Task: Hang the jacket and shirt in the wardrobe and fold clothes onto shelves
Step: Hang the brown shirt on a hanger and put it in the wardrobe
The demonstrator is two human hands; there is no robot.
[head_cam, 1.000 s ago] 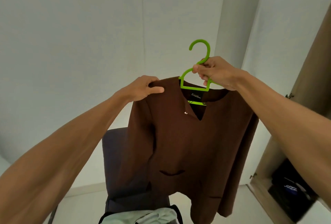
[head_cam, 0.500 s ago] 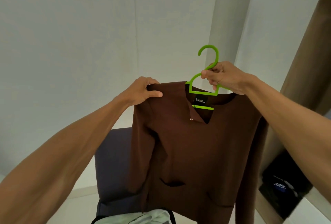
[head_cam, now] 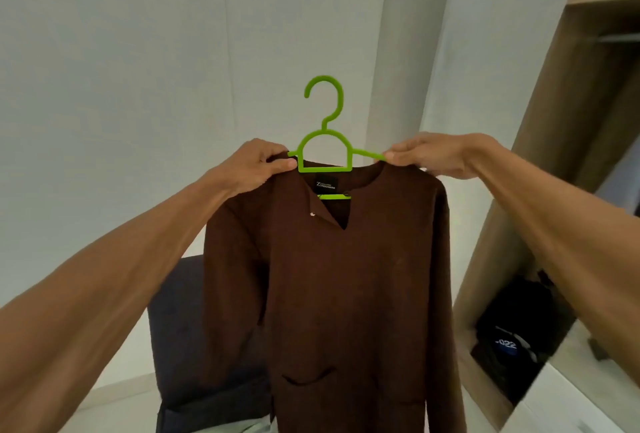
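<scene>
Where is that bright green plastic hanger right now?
The bright green plastic hanger is centre-frame, inside the shoulders of the brown long-sleeved shirt, between the left hand and right hand, hook free before the white wall.

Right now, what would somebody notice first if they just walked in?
Probably the bright green hanger in the middle, with a long brown shirt draped on it. The left hand and right hand pinch its shoulders. An open wooden wardrobe stands on the right.
</scene>
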